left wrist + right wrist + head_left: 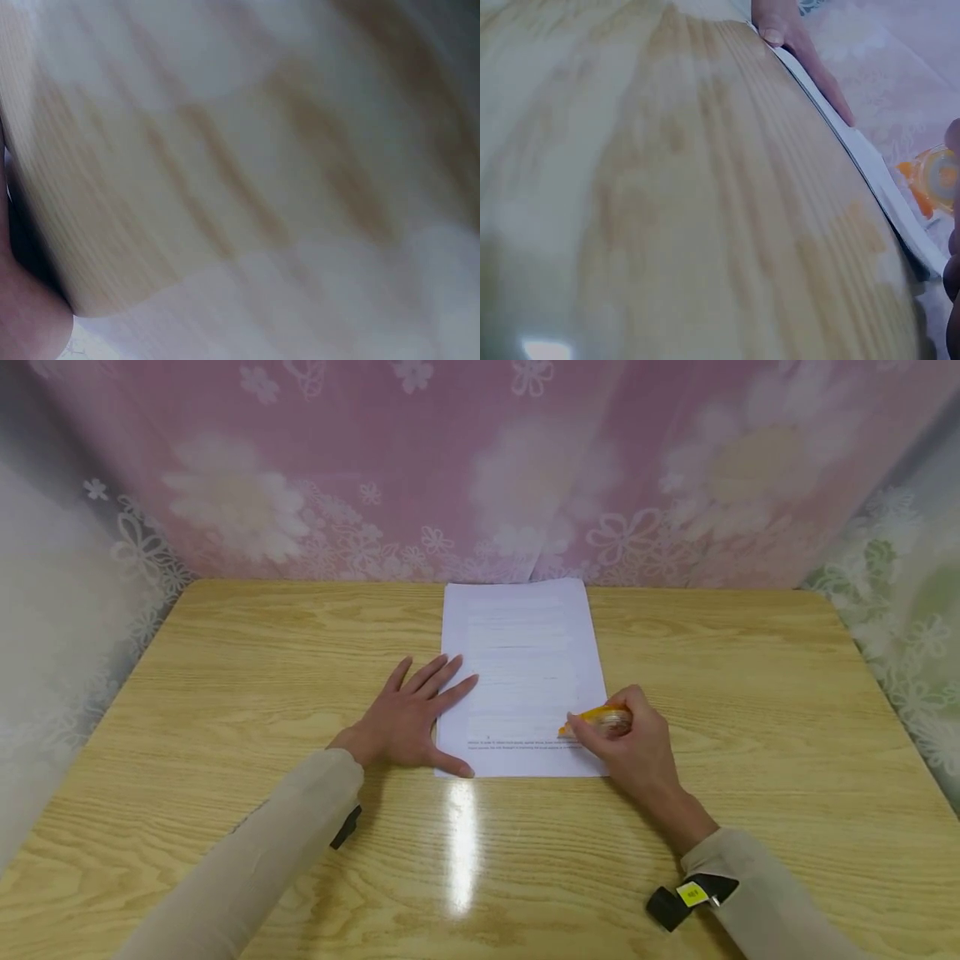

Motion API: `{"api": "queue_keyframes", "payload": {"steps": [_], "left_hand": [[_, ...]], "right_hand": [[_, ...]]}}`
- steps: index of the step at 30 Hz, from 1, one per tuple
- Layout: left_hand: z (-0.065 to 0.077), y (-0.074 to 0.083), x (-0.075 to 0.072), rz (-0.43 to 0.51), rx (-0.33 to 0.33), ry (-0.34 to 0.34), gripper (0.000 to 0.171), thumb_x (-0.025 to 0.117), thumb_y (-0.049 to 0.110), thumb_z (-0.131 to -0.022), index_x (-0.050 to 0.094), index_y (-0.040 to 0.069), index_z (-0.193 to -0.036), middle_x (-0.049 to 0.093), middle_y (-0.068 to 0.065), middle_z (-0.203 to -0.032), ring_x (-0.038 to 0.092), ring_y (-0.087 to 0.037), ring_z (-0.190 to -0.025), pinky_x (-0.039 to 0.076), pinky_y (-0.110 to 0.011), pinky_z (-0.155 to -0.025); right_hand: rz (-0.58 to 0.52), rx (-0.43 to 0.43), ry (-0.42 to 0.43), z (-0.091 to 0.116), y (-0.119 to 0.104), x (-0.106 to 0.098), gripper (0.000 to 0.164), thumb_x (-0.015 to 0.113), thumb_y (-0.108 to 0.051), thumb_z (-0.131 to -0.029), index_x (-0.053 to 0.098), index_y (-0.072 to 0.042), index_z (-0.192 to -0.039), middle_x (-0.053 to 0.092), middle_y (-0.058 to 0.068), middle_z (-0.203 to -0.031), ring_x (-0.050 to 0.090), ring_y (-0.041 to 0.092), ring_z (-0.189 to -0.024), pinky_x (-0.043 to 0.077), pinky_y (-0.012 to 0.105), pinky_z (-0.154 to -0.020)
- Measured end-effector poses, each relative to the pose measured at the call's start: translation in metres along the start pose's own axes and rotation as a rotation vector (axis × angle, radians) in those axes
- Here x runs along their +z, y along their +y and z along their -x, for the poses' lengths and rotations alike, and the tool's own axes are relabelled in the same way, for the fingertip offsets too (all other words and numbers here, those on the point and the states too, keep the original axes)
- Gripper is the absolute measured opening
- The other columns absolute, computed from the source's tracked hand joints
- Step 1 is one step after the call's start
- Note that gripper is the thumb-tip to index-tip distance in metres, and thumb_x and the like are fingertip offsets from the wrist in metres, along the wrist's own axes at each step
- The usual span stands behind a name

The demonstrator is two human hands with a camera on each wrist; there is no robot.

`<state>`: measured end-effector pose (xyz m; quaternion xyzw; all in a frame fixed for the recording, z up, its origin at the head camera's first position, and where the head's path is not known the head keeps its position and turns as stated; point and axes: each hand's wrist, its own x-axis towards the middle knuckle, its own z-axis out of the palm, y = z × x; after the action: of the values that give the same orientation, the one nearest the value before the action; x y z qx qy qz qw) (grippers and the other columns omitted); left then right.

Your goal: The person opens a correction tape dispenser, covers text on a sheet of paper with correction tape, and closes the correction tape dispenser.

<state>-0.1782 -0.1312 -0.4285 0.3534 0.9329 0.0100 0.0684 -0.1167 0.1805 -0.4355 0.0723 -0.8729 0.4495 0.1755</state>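
A sheet of printed white paper (517,685) lies on the table, with two dark lines of text near its bottom edge and fainter print above. My left hand (408,718) rests with spread fingers on the paper's left side, thumb at the lower edge. Between the thumb and fingers of my right hand (645,743) is an orange, clear-bodied correction tape dispenser (609,720), its tip right at the text on the lower right. In the right wrist view, the dispenser (939,180) shows its round reel above the paper's edge. Only a bit of the left hand (34,319) shows in the left wrist view.
The wood-grain table (300,627) extends to both sides of the paper. A pink flowered curtain (390,468) hangs behind its far edge, close to the paper's top. Black wrist devices (670,908) sit at both sleeves.
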Motion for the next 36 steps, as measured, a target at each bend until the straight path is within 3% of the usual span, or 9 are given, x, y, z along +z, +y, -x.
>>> {"api": "queue_keyframes", "payload": {"steps": [9,15,22,32,36], "left_hand": [[-0.0005,0.0,0.0002,0.002,0.006,0.024,0.121,0.033,0.097,-0.06,0.005,0.029,-0.155,-0.003,0.0,-0.16,-0.007,-0.018,-0.144,-0.004,-0.053,-0.111],[-0.0011,0.0009,-0.0023,-0.011,0.001,0.004,0.121,0.03,0.098,-0.059,0.004,0.029,-0.155,-0.004,0.0,-0.16,-0.007,-0.019,-0.144,-0.004,-0.053,-0.112],[0.0011,0.0016,-0.0033,-0.003,0.006,-0.005,0.12,0.032,0.097,-0.061,0.004,0.029,-0.155,-0.005,-0.001,-0.16,-0.007,-0.019,-0.145,-0.004,-0.054,-0.111],[0.0022,0.0015,-0.0017,0.013,0.006,-0.001,0.12,0.033,0.097,-0.061,0.004,0.029,-0.155,-0.005,-0.002,-0.16,-0.007,-0.02,-0.145,-0.006,-0.053,-0.111],[0.002,0.0011,-0.0016,-0.001,0.007,-0.006,0.12,0.031,0.097,-0.06,0.002,0.029,-0.155,-0.007,-0.001,-0.16,-0.008,-0.019,-0.144,-0.006,-0.053,-0.111]], "right_hand": [[0.017,-0.017,-0.022,-0.0009,0.0024,0.0041,0.038,0.084,-0.015,-0.073,0.048,-0.006,-0.083,0.057,-0.001,-0.062,0.05,0.009,-0.05,0.04,0.018,-0.045],[0.025,-0.021,-0.041,-0.0014,0.0031,0.0035,0.037,0.082,-0.017,-0.075,0.047,-0.006,-0.081,0.051,-0.001,-0.06,0.044,0.01,-0.048,0.036,0.019,-0.043],[0.106,-0.051,-0.066,-0.004,-0.0033,0.0022,0.038,0.081,-0.02,-0.076,0.044,-0.008,-0.077,0.047,0.002,-0.065,0.041,0.013,-0.052,0.033,0.022,-0.042],[0.11,-0.024,-0.028,-0.003,0.0017,-0.0042,0.037,0.08,-0.018,-0.076,0.044,-0.008,-0.077,0.045,0.002,-0.063,0.04,0.014,-0.052,0.033,0.021,-0.043],[0.048,-0.001,0.019,-0.0022,0.0034,-0.004,0.036,0.08,-0.016,-0.076,0.046,-0.006,-0.08,0.051,0.003,-0.064,0.044,0.013,-0.052,0.035,0.019,-0.044]]}}
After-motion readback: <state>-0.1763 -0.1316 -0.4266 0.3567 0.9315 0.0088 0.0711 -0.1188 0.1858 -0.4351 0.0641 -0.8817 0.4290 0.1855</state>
